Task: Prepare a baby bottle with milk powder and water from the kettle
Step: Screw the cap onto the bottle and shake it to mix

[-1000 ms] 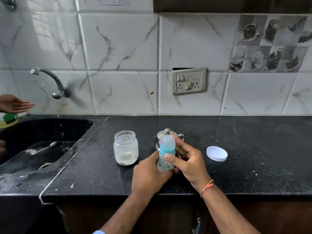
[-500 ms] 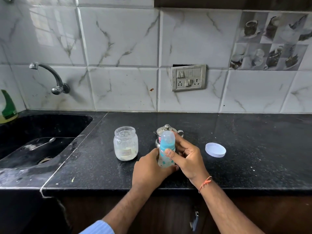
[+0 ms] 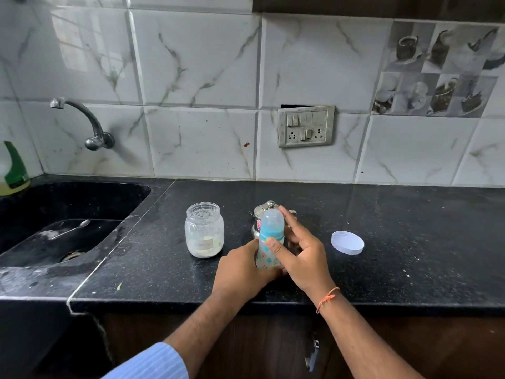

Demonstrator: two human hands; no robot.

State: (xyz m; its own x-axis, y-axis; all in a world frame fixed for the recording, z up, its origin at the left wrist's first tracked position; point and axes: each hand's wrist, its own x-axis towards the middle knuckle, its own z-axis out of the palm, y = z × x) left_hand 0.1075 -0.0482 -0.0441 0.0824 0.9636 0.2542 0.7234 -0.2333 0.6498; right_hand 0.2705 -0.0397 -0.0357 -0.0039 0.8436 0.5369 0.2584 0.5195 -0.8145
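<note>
A small baby bottle (image 3: 269, 236) with a blue collar and a clear dome cap stands upright on the black counter (image 3: 410, 242). My left hand (image 3: 243, 269) grips its lower body. My right hand (image 3: 303, 250) holds the bottle near the collar with the thumb in front, the other fingers spread behind. A small steel kettle (image 3: 263, 212) sits just behind the bottle, mostly hidden. The glass jar of milk powder (image 3: 204, 231) stands open to the left. Its white lid (image 3: 347, 242) lies on the counter to the right.
A black sink (image 3: 68, 214) at the left holds a spoon (image 3: 72, 228), below a wall tap (image 3: 82, 119). A green-labelled soap bottle (image 3: 13, 170) stands at the far left. A switch and socket plate (image 3: 306, 126) is on the tiled wall.
Another person's hand at the far left near the tap has gone and the water has stopped. My hands stay on the bottle; my right fingers have spread slightly.
</note>
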